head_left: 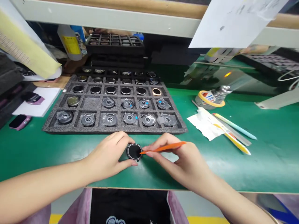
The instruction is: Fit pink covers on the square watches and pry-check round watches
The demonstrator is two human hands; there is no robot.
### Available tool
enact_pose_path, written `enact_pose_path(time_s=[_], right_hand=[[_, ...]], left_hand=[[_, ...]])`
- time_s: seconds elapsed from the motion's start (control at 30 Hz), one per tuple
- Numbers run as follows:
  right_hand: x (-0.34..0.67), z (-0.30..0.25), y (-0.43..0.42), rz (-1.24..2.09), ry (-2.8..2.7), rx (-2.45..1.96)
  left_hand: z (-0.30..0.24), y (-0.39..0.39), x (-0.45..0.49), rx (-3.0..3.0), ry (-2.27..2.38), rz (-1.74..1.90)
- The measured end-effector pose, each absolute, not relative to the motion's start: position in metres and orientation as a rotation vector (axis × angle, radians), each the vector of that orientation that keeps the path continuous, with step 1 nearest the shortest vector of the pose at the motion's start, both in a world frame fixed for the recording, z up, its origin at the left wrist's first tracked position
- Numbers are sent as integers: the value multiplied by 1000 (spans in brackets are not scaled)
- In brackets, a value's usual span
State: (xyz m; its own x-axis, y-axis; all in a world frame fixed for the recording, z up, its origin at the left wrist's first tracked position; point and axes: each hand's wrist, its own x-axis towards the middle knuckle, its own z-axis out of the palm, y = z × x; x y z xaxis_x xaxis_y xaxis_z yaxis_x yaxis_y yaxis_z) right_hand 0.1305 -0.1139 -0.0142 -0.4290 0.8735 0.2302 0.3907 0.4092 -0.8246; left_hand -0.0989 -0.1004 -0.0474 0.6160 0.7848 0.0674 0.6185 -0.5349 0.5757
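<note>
Between my hands, a round black watch (135,151) lies face up at the front of the green table. My left hand (114,152) is closed on its left side, thumb below and fingers above. Pinched in my right hand (179,158) is an orange pointed stick (167,147), its tip touching or just above the right part of the watch face. Just behind stands a dark grey foam tray (112,130) with rows of compartments holding several round watches, some face up, others back up in clear film. One compartment (90,103) in its second row from the front holds no watch.
To the right lie a white paper scrap (205,127), several pens and a tape roll (210,100). A pink watch (20,122) and white sheets (46,101) are at the left. A bottle (70,43) stands at the back; a shelf edge (116,18) with hanging paper (231,25) crosses above.
</note>
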Motion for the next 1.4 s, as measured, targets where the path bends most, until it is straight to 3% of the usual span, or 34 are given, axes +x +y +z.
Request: enact_pose_path(time_s=[0.33,0.6,0.87,1.1,1.4], right_hand=[[132,-25,-112,822,-2252,-1151],[132,-29,-109,960,-1849,-1185],[127,-24,-107,769,-2206,-1219],[128,-29,-106,838,-1974,-1215],[119,-27,-100,759,-2181,-1184]], left_hand=[[-48,-100,-97,2299,1100,457],[-50,-100,-97,2311,1094,468],[-50,-99,-97,2314,1088,492],[-51,-100,-97,2313,1093,492],[-50,-99,-97,2314,1096,463]])
